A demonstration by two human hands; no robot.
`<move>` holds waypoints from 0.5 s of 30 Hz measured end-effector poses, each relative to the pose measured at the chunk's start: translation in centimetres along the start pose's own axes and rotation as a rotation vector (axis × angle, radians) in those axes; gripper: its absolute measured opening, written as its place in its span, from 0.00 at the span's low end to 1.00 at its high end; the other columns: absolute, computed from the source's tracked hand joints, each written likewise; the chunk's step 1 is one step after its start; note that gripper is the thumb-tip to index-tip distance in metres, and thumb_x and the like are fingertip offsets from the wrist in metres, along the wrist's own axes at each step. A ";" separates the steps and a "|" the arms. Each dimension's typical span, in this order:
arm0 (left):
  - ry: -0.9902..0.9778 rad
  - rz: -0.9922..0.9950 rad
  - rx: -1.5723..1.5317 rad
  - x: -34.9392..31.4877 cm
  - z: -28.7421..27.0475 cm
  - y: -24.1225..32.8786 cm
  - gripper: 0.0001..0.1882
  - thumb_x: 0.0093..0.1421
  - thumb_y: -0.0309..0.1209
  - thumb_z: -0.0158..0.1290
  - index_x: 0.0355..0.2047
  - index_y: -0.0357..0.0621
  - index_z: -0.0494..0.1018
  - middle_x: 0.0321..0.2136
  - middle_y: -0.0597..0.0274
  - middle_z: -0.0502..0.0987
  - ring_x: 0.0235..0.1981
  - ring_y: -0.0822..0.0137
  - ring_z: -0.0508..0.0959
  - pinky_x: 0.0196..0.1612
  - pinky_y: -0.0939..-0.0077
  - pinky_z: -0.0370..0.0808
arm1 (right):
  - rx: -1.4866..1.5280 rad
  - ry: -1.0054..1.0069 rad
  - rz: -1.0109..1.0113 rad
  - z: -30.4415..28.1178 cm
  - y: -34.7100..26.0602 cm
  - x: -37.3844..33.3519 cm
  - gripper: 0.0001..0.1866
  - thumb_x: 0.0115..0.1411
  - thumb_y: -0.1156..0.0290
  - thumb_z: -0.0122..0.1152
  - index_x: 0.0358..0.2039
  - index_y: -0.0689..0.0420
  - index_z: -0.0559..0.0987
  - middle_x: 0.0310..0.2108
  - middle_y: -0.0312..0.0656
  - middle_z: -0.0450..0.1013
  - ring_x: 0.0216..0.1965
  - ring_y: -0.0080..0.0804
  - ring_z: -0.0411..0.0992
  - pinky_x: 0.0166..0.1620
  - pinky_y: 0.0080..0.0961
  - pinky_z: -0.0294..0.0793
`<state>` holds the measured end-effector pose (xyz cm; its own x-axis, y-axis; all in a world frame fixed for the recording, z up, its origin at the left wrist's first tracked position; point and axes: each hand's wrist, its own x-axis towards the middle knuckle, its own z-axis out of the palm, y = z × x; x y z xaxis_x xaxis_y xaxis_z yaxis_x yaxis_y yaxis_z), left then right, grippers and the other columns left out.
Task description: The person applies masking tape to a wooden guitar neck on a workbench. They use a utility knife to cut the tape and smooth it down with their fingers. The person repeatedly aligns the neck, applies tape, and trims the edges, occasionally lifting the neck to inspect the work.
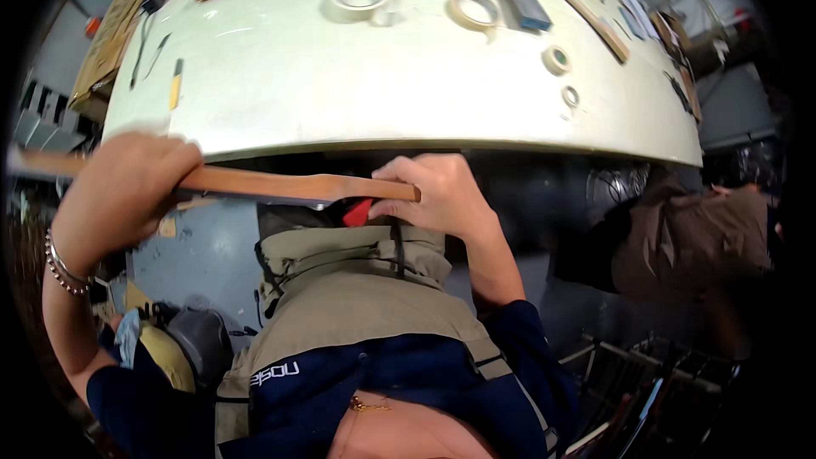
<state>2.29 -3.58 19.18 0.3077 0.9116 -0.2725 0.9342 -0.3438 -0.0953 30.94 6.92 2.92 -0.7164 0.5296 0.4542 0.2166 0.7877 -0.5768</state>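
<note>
Left hand [127,191] clenched round wooden strip [280,184], right hand [438,195] fingers pinching its end, steadying it level below tabletop [382,93] edge.

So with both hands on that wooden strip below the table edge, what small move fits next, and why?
Probably lift the strip up onto the table. The left hand grips one end and the right hand the other, holding it level just under the table's near edge, over the lap.
</note>
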 end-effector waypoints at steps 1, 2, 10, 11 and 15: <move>-0.026 -0.021 -0.057 -0.9 1.0 0.1 0.15 0.46 0.27 0.58 0.33 0.43 0.66 0.24 0.58 0.71 0.30 0.57 0.74 0.32 0.65 0.67 | -0.070 0.060 -0.080 -1.9 -0.2 0.7 0.23 0.35 0.60 0.74 0.33 0.55 0.78 0.24 0.38 0.75 0.23 0.35 0.73 0.28 0.24 0.71; 0.062 -0.006 -0.076 -1.0 2.0 0.3 0.15 0.47 0.28 0.57 0.34 0.43 0.65 0.25 0.57 0.71 0.29 0.56 0.74 0.32 0.65 0.68 | -0.223 0.178 -0.057 -3.8 -1.2 1.0 0.32 0.34 0.54 0.73 0.39 0.58 0.77 0.34 0.41 0.76 0.34 0.39 0.73 0.37 0.28 0.72; 0.666 -0.213 -0.886 -6.7 4.3 -4.3 0.21 0.61 0.34 0.51 0.49 0.35 0.62 0.32 0.61 0.69 0.29 0.70 0.72 0.34 0.77 0.69 | -0.385 1.042 0.275 -8.6 8.5 -2.8 0.05 0.52 0.73 0.62 0.27 0.62 0.78 0.26 0.43 0.74 0.32 0.35 0.72 0.39 0.28 0.70; 0.703 -0.069 -0.892 -6.2 3.7 -4.4 0.22 0.62 0.38 0.48 0.50 0.36 0.60 0.32 0.61 0.68 0.28 0.70 0.71 0.34 0.77 0.68 | -0.388 1.058 0.502 -9.4 10.2 -3.5 0.09 0.54 0.70 0.61 0.26 0.64 0.78 0.24 0.43 0.74 0.28 0.35 0.72 0.35 0.27 0.70; 0.905 0.389 -1.335 -0.7 6.1 -4.0 0.24 0.64 0.50 0.38 0.45 0.39 0.61 0.32 0.60 0.66 0.28 0.70 0.68 0.34 0.75 0.65 | -0.762 0.677 0.833 -14.3 16.1 -6.3 0.18 0.56 0.54 0.56 0.28 0.57 0.82 0.26 0.46 0.76 0.31 0.47 0.73 0.35 0.37 0.70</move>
<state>-2.79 -4.22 13.89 0.0968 0.8147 0.5718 0.1207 -0.5799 0.8057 48.41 20.77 0.45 0.2363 0.8160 0.5275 0.9058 0.0115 -0.4236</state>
